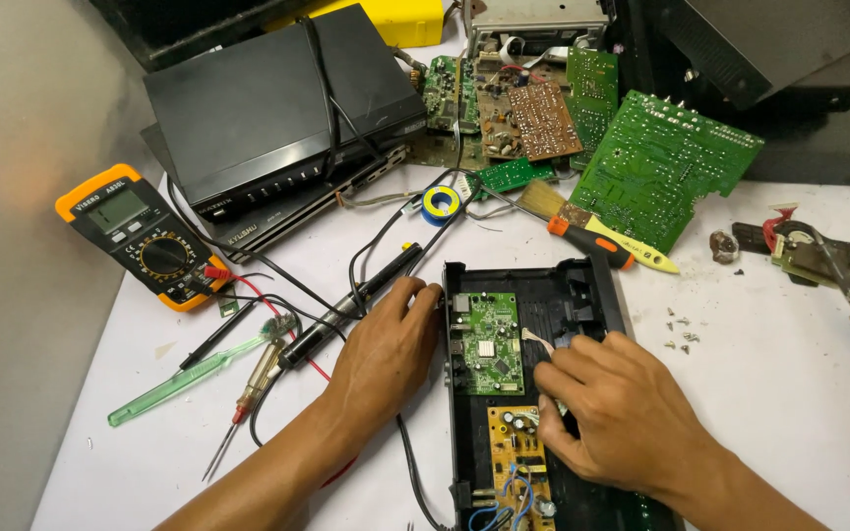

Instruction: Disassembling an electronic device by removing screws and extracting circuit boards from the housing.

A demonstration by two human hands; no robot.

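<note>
While the right hand lay curled over the open black casing, its fingers pinched a thin pale strip just beside the small green circuit board; a yellow board sat nearer in the same casing. The left hand rested against the casing's left wall, fingers bent, holding nothing that could be made out. Left of it on the white counter lay a green plastic tool and probes. Loose screws lay to the right. Farther off stood an orange multimeter, a brush and stacked black boxes.
</note>
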